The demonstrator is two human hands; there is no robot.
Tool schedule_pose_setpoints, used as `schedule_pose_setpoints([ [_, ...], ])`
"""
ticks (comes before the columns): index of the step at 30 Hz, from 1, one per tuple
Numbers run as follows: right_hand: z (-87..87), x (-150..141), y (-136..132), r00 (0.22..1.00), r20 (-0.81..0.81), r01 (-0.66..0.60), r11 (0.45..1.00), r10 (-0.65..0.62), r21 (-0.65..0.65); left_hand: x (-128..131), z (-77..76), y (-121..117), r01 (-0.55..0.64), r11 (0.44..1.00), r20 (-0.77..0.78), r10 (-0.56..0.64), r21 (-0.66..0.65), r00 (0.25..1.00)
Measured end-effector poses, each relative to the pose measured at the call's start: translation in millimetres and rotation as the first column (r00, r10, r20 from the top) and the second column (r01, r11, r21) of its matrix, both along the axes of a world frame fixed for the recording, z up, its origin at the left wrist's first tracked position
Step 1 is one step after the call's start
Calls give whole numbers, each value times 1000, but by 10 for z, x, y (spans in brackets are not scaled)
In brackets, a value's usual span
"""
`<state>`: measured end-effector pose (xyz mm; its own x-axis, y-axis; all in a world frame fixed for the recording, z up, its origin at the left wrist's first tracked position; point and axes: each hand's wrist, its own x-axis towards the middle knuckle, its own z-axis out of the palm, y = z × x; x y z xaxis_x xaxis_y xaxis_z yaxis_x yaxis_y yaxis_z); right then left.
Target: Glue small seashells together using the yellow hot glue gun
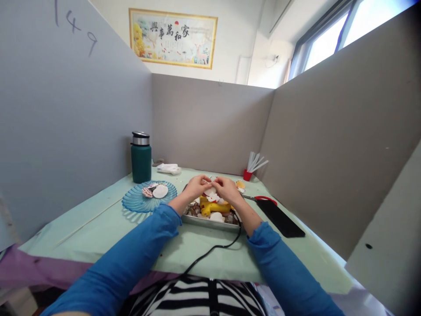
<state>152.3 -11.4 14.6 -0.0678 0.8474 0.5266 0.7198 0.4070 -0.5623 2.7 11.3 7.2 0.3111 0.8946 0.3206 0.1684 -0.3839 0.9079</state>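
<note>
Standing here, I'm seeing a green flask (141,163) sitting far left of the grip. Blue plate (130,204) is lying nearer, left of the grip, bearing shells (160,191). White packet (169,168) is resting beyond the grip, to its left.

Left hand (198,186): fingertips are meeting the other hand's. Pale shell (209,192) is showing just beneath the fingertips; whether either hand is grasping it or some smaller bit, I can't tell. Metal tray (213,223) of stones is lying directly below the grip, with a yellow tool (209,207) resting in it, black cord (215,247) trailing out towards the body.

Right hand (226,188): fingers are bending inward, grip likewise unclear. Risks, as I'm judging: thin shell could be cracking under too hard a pinch, or slipping into the stones if fingertips aren't lining up. A sleeve snagging the cord could be dragging the tool; if its tip is hot, fingers could be getting burnt.

Right of the grip, red cup (247,175) is holding white sticks (254,161); scissors (267,200) are lying against a black slab (281,218), where a swinging elbow could be knocking them.
</note>
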Motion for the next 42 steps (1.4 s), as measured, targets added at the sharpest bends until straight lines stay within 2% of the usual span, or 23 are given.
schedule_pose_setpoints([
  [2,-33,-3,-27,1000,-1,-2,1000,2,28,-7,11,-34,48,997,39,-46,-67,998],
  [7,-73,32,-86,1000,-23,-5,998,6,70,-22,21,-87,84,985,106,-68,-150,992],
  [14,-73,85,-113,996,-72,-46,999,47,21,-20,60,-146,140,979,157,-116,-148,981],
  [21,-68,99,-148,957,-249,-161,986,149,-29,-17,80,-173,83,988,218,-53,-130,974],
  [32,-78,150,-163,991,-81,-97,992,103,79,-7,94,-200,125,983,218,-94,-136,971],
  [42,-65,107,-172,995,29,-95,979,91,183,-47,89,-184,103,989,195,-81,-109,978],
])
